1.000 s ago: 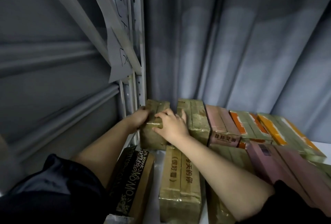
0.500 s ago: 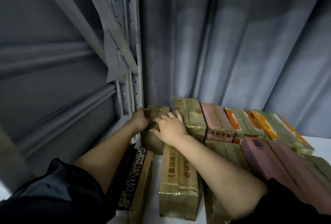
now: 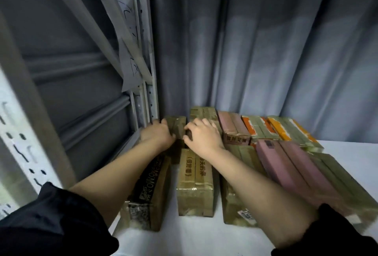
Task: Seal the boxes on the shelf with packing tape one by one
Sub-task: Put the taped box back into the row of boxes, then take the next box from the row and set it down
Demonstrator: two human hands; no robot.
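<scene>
Black sleeves pushed up both arms — forearms bare, no gloves.

free: bare shelf front | blocked: upright left — curtain behind

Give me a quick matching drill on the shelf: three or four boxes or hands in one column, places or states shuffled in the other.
1. left hand
2. right hand
3. black-printed box
4. pink box

A. back row, right of the right hand
B. front row, under the left forearm
C. grips the corner box's left side
D. grips the corner box's right side

Pairs: 1-C, 2-D, 3-B, 4-A
</scene>
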